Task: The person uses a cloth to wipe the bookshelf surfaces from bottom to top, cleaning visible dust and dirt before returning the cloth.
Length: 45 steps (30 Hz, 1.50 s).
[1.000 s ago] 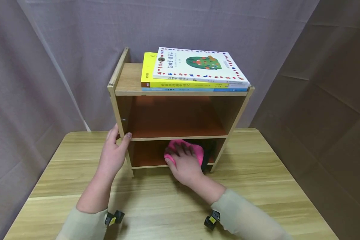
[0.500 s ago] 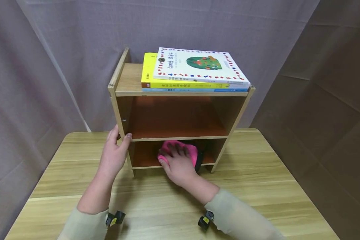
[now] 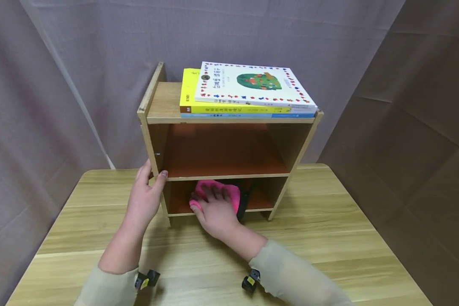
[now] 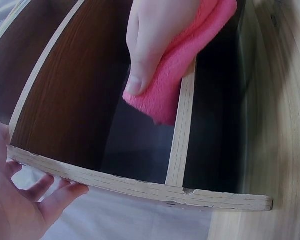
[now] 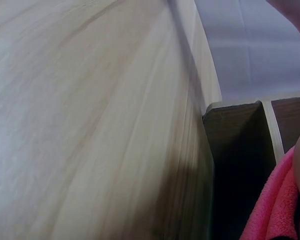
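My left hand grips the left side panel of a small wooden shelf unit, thumb on its front edge and fingers round the outside. In the left wrist view, that hand is at the panel edge. My right hand lies with fingers spread over a pink cloth, pressing it onto the bottom shelf board. The left wrist view shows the cloth folded over the board's front edge, under the thumb. A dark strip beside the cloth could be shadow; I cannot tell.
Several books, white, yellow and blue, lie stacked on top of the unit. Its middle shelf is above my right hand. The unit stands on a wood-grain table, with grey curtains behind and a brownish cloth wall at right.
My right hand has slid the pink cloth leftward along the bottom shelf. The left hand, the shelf unit and the books have stayed in place.
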Tool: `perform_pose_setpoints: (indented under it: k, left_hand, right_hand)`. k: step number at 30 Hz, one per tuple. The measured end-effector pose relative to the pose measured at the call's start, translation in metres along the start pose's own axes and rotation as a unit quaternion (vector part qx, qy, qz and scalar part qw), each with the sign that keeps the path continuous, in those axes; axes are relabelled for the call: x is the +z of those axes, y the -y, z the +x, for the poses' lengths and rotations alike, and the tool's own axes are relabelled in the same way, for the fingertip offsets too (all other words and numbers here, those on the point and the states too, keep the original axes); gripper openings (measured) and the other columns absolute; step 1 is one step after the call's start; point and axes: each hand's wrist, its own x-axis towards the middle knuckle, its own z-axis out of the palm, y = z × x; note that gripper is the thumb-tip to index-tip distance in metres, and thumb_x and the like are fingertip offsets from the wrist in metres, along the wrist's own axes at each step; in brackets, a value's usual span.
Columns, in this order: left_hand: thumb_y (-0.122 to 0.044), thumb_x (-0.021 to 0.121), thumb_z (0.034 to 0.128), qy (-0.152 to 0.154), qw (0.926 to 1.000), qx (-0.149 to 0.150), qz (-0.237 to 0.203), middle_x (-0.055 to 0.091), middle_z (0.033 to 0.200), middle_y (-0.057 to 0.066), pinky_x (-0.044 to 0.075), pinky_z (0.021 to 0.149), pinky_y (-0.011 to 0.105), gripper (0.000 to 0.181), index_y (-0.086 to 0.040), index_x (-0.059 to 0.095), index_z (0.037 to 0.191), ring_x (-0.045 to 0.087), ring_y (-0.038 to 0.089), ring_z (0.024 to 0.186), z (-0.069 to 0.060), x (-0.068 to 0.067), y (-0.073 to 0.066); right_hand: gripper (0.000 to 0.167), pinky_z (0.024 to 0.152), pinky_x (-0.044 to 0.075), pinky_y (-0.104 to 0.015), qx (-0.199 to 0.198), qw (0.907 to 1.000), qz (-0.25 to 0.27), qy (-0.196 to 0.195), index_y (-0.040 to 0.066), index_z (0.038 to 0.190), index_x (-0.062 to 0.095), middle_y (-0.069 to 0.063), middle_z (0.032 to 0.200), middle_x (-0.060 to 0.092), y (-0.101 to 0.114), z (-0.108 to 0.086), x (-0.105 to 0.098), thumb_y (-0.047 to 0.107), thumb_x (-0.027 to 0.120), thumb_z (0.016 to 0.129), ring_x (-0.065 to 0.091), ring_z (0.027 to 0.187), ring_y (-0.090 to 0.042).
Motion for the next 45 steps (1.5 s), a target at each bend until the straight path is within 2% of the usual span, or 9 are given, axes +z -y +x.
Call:
perform_pose_setpoints:
  k: [6,15,21,30,34,40,45]
  left_hand:
    - [-0.045,0.052,0.1010,0.001,1.0000,-0.004,0.003,0.040,0.149,0.010,0.036,0.106,0.060,0.058,-0.027,0.036,0.154,0.040,0.036,0.135,0.000,-0.001,0.000]
    - [-0.048,0.052,0.1004,0.003,1.0000,-0.007,0.002,0.038,0.150,0.008,0.036,0.106,0.060,0.060,-0.029,0.035,0.155,0.038,0.035,0.136,-0.002,-0.002,0.001]
    - [-0.046,0.052,0.1009,0.006,0.9999,-0.009,-0.004,0.039,0.149,0.009,0.036,0.106,0.060,0.059,-0.029,0.035,0.154,0.038,0.035,0.136,-0.002,-0.003,0.000]
    - [-0.045,0.053,0.1007,0.014,0.9997,-0.011,-0.019,0.038,0.150,0.007,0.038,0.105,0.057,0.058,-0.029,0.037,0.153,0.039,0.034,0.134,-0.001,-0.003,-0.001]
    - [-0.045,0.053,0.1007,0.025,0.9994,-0.012,-0.022,0.035,0.152,0.008,0.039,0.104,0.057,0.060,-0.029,0.034,0.155,0.038,0.035,0.135,0.000,-0.003,-0.001]
    - [-0.046,0.053,0.1006,0.027,0.9994,-0.012,-0.019,0.035,0.153,0.008,0.039,0.103,0.059,0.060,-0.031,0.033,0.155,0.038,0.036,0.134,0.000,-0.004,-0.001]
    - [-0.046,0.053,0.1006,0.024,0.9994,-0.012,-0.023,0.035,0.152,0.008,0.039,0.103,0.059,0.059,-0.031,0.034,0.155,0.039,0.036,0.133,0.001,-0.003,-0.001]
  right_hand:
    - [0.051,0.112,0.030,-0.057,-0.004,0.9999,-0.009,-0.014,0.029,0.142,0.056,-0.001,0.154,0.042,0.013,0.006,0.002,0.049,0.024,0.107,0.037,0.141,-0.032]
    - [0.054,0.115,0.028,-0.053,0.012,0.9998,-0.012,-0.006,0.024,0.146,0.052,0.002,0.154,0.041,0.028,0.012,0.007,0.048,0.020,0.108,0.035,0.143,-0.027]
    - [0.053,0.114,0.030,-0.050,0.014,0.9996,-0.010,-0.024,0.023,0.145,0.053,0.003,0.152,0.044,0.037,0.014,0.009,0.046,0.023,0.108,0.038,0.141,-0.024]
    - [0.054,0.115,0.030,-0.049,0.019,0.9989,0.008,-0.042,0.023,0.144,0.054,0.003,0.149,0.048,0.042,0.016,0.009,0.043,0.018,0.109,0.040,0.140,-0.022]
    - [0.051,0.114,0.031,-0.050,0.024,0.9983,0.019,-0.050,0.023,0.142,0.057,0.002,0.148,0.049,0.043,0.017,0.007,0.039,0.021,0.109,0.043,0.138,-0.023]
    - [0.048,0.112,0.034,-0.051,0.036,0.9961,0.034,-0.073,0.018,0.140,0.059,0.001,0.144,0.054,0.048,0.019,0.007,0.036,0.027,0.109,0.048,0.134,-0.023]
    - [0.049,0.111,0.035,-0.052,0.055,0.9915,0.069,-0.096,0.012,0.139,0.058,-0.001,0.141,0.057,0.052,0.023,0.007,0.034,0.027,0.109,0.052,0.131,-0.024]
